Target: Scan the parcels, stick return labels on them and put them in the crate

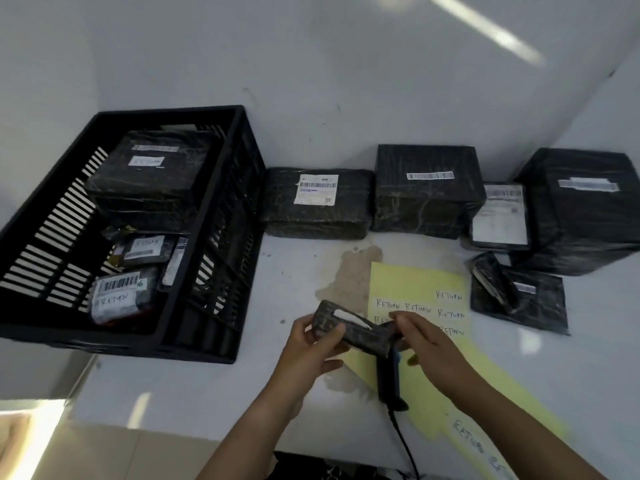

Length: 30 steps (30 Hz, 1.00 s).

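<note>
Head view: two bare forearms reach in over the near edge of the white table [277,393]. The left hand [311,344] grips the left end of a small black wrapped parcel [353,329], thumb on top and fingers curled beneath, and holds it tilted above the table. A pale strip on the parcel's top face is too blurred to read. The right hand [429,344] lays its fingers over the parcel's right end. They also cover the head of a black handheld barcode scanner [389,375], and I cannot tell which of the two they hold. The scanner's handle and cable run back to the near edge.

Under the hands lies a yellow paper sheet [415,282] with "RETURN" handwritten on it several times, partly covered. A second yellow sheet [502,420] is smeared at the near right. A brown stain [353,271] marks mid-table.

At the left edge stands a black slatted plastic crate [221,209]. It holds a large black wrapped box [149,178] and two small parcels [121,299], all marked "RETURN". Near the right edge lies a flat black mailer bag [533,306] with an unclear dark object on top.

Along the far edge, against the wall, sit a low black parcel [315,209], a taller black box [426,202], a flat packet with a white label [498,220] and a big black box [581,220], which the frame cuts off.
</note>
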{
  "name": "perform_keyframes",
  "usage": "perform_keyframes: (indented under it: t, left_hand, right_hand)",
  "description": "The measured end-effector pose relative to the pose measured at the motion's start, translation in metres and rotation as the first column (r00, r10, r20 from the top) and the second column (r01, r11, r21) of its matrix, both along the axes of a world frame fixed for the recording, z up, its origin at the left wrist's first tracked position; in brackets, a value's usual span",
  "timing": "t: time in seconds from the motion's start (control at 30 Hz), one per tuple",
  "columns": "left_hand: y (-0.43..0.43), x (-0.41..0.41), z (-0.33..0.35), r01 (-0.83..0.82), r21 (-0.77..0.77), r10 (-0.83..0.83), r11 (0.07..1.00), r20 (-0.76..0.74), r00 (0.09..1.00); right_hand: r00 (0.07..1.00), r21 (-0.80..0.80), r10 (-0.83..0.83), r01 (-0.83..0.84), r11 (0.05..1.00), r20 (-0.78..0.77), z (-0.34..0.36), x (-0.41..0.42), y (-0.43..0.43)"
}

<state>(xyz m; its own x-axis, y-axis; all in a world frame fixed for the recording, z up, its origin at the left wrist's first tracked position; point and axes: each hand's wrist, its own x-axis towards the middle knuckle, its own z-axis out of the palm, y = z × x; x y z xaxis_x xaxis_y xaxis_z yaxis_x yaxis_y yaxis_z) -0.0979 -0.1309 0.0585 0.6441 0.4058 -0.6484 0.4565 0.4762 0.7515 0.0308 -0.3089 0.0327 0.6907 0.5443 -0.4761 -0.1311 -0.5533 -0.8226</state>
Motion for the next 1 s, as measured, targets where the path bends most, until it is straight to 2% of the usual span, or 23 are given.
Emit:
perform_keyframes:
  t: [0.07,0.13,0.23,0.33,0.43,0.53,0.73,0.87,1.0]
  left_hand:
    - [-0.001,-0.008,-0.002,-0.081,-0.023,0.080,0.996,-0.052,0.995]
    - [0.001,-0.014,-0.004,-0.142,-0.026,0.139,0.989,-0.095,0.986]
    - [0.010,-0.023,-0.007,-0.187,-0.025,0.183,0.982,-0.112,0.977]
    - [0.020,-0.029,-0.004,-0.145,-0.019,0.142,0.989,-0.103,0.984]
    - [0.026,-0.031,-0.005,-0.112,0.020,0.114,0.993,-0.095,0.989]
    - [0.033,-0.027,-0.010,-0.207,0.027,0.208,0.978,-0.078,0.975]
    - [0.048,-0.009,-0.006,-0.318,-0.088,0.321,0.944,0.026,0.947]
    - [0.055,0.011,-0.005,-0.391,-0.206,0.407,0.897,0.036,0.913]
    - [0.054,0.032,-0.006,-0.429,-0.297,0.460,0.853,0.038,0.887]
  right_hand:
    - [0.995,-0.135,-0.095,0.100,0.986,0.041,-0.028,-0.002,-0.005]
    - [0.995,-0.261,-0.097,0.098,0.960,0.017,-0.056,-0.006,-0.008]
    - [0.998,-0.365,0.007,-0.027,0.931,-0.055,-0.085,-0.014,-0.003]
    - [0.990,-0.447,0.140,-0.140,0.883,-0.031,-0.103,-0.023,0.006]
    - [0.983,-0.501,0.180,-0.141,0.854,0.030,-0.109,-0.025,0.010]
    - [0.988,-0.432,0.150,-0.146,0.890,-0.024,-0.097,-0.023,0.012]
    - [0.975,-0.129,-0.006,-0.023,0.991,-0.221,-0.027,-0.023,0.005]
    - [0.981,0.029,-0.041,0.048,0.998,-0.188,0.028,-0.041,0.001]
    - [0.993,0.127,0.018,-0.003,0.992,-0.119,0.068,-0.058,0.007]
